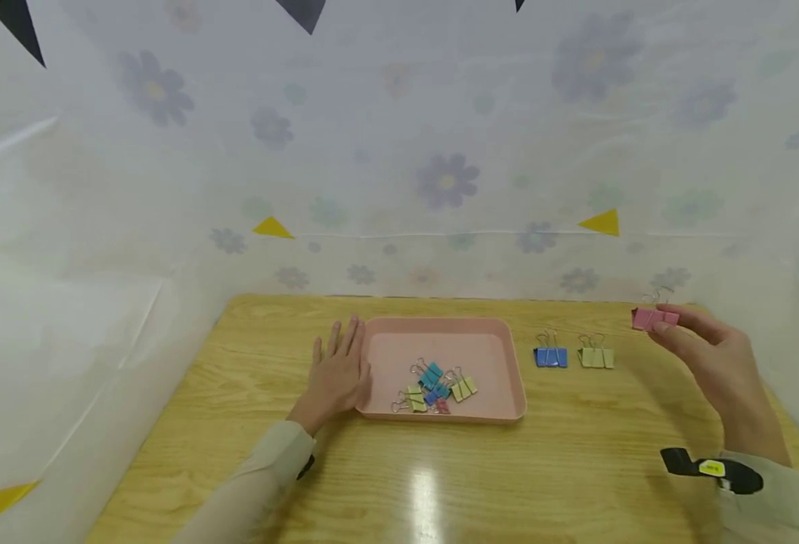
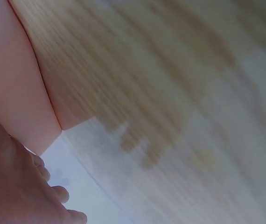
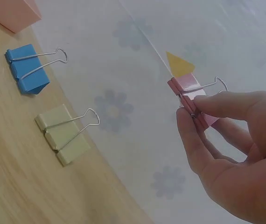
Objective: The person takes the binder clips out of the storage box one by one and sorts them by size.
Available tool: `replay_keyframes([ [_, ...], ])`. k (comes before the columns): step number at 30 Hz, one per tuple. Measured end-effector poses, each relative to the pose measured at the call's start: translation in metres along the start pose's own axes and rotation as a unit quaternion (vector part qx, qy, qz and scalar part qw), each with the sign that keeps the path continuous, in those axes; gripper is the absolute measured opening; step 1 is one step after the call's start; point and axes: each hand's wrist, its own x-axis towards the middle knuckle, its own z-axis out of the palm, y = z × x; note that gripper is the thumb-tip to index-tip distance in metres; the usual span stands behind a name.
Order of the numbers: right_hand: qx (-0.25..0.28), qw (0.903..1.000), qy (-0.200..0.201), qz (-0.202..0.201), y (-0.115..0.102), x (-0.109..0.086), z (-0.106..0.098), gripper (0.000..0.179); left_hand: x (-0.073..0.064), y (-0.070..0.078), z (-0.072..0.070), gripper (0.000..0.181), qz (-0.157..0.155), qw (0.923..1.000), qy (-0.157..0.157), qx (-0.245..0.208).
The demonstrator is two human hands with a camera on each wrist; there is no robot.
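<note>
A pink binder clip (image 3: 193,102) is pinched between the thumb and fingers of my right hand (image 1: 719,363), held up near the table's back right corner. To its left, a blue binder clip (image 1: 551,357) and a pale yellow binder clip (image 1: 596,357) stand side by side on the table, wire handles pointing to the back. My left hand (image 1: 336,374) rests with straight fingers against the left side of a pink tray (image 1: 440,326). Inside the tray, toward its front, lie several more binder clips: teal clips (image 1: 430,375), yellow clips (image 1: 463,388), a small blue one and a small pink one.
The wooden table (image 1: 453,483) ends at the back against a white flowered sheet (image 1: 385,189), which also hangs along both sides. Yellow triangles (image 1: 603,223) are on the sheet. A black strap with a device (image 1: 719,470) sits on the right wrist.
</note>
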Motion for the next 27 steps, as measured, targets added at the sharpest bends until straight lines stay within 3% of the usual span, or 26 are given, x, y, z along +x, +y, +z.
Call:
replay_keyframes([
  [3, 0.119, 0.9927, -0.015, -0.011, 0.009, 0.001, -0.005, 0.037, 0.001, -0.001, 0.002, 0.061, 0.010, 0.9998, 0.012, -0.010],
  [12, 0.181, 0.9831, -0.026, 0.010, 0.031, 0.008, -0.015, 0.036, -0.002, 0.001, -0.002, 0.062, 0.006, 0.9999, 0.008, 0.002],
  [15, 0.150, 0.9884, -0.016, 0.016, 0.036, 0.007, -0.017, 0.034, -0.001, 0.001, -0.001, 0.062, 0.003, 1.0000, 0.007, 0.006],
  [18, 0.058, 0.9978, 0.012, 0.031, 0.041, 0.006, -0.020, 0.035, -0.001, 0.001, 0.001, 0.063, 0.002, 1.0000, 0.006, 0.004],
  [21, -0.017, 0.9978, 0.036, 0.053, 0.046, 0.004, -0.024, 0.036, -0.001, 0.000, 0.004, 0.064, 0.004, 1.0000, 0.005, -0.001],
  [24, -0.005, 0.9963, 0.045, 0.073, 0.050, 0.005, -0.026, 0.033, 0.000, -0.002, 0.007, 0.064, 0.005, 1.0000, 0.003, -0.003],
  [27, -0.028, 0.9939, 0.057, 0.090, 0.054, 0.005, -0.025, 0.030, 0.001, -0.003, 0.008, 0.064, 0.004, 1.0000, 0.006, -0.006],
])
